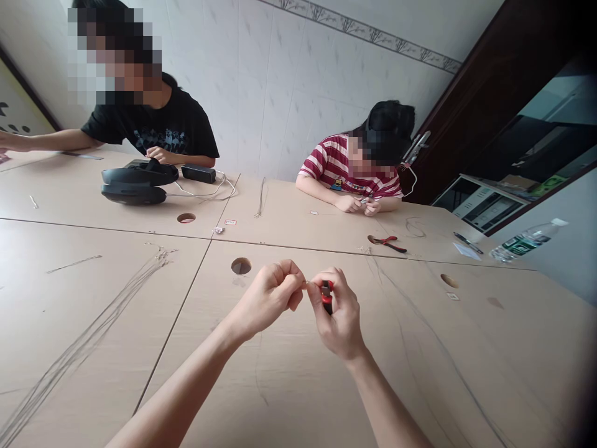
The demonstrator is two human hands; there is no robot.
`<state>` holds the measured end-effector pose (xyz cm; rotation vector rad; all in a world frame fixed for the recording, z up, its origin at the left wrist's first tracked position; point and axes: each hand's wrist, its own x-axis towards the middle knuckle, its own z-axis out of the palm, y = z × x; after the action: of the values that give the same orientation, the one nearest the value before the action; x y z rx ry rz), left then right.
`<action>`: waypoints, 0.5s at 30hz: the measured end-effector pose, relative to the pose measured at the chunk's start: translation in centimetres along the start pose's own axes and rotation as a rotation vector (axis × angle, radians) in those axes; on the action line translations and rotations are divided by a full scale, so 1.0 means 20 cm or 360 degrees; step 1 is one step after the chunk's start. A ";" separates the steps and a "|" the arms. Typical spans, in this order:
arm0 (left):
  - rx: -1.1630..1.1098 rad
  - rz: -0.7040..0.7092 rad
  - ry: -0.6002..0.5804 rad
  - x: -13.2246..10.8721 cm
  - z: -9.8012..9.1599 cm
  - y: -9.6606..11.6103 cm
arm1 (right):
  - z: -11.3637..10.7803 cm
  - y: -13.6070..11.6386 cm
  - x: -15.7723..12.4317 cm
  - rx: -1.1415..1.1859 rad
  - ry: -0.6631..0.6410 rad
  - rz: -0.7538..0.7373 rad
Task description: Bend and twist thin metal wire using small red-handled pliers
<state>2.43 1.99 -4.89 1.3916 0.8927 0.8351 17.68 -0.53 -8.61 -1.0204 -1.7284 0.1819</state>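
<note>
My left hand (275, 289) is closed in a pinch, its fingertips meeting those of my right hand. A tiny light-coloured piece shows between the two sets of fingertips, too small to name. Below my left hand hangs a thin cord (259, 367), which appears to come from its grip. My right hand (342, 317) is closed around small pliers (327, 302) with red and black handles; their jaws are mostly hidden by the fingers. Both hands are raised over the table (298, 398).
Bundled thin cords (107, 305) lie at left, more cords (433, 336) at right. Red-handled pliers (389, 243), a water bottle (529, 241), a pen (467, 242) and a black headset (137, 183) lie farther back. Two people sit opposite. The tabletop has round holes (241, 266).
</note>
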 end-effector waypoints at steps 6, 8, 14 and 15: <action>-0.0023 0.0025 0.0032 0.01 0.00 -0.02 | 0.01 0.00 -0.01 0.0012 0.0003 0.0084; -0.0036 0.0032 0.0077 0.01 0.00 -0.02 | 0.01 0.00 -0.01 0.0029 -0.0007 0.0151; -0.0053 0.0025 0.0317 0.02 -0.02 -0.03 | 0.03 0.02 0.00 -0.0245 0.0018 0.0234; -0.0048 0.0014 0.0359 0.03 -0.03 -0.03 | 0.04 0.02 -0.01 -0.0320 0.0020 0.0255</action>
<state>2.16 2.73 -5.59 1.2928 1.0420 1.0225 17.30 -0.06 -9.28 -1.3061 -1.6778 0.1042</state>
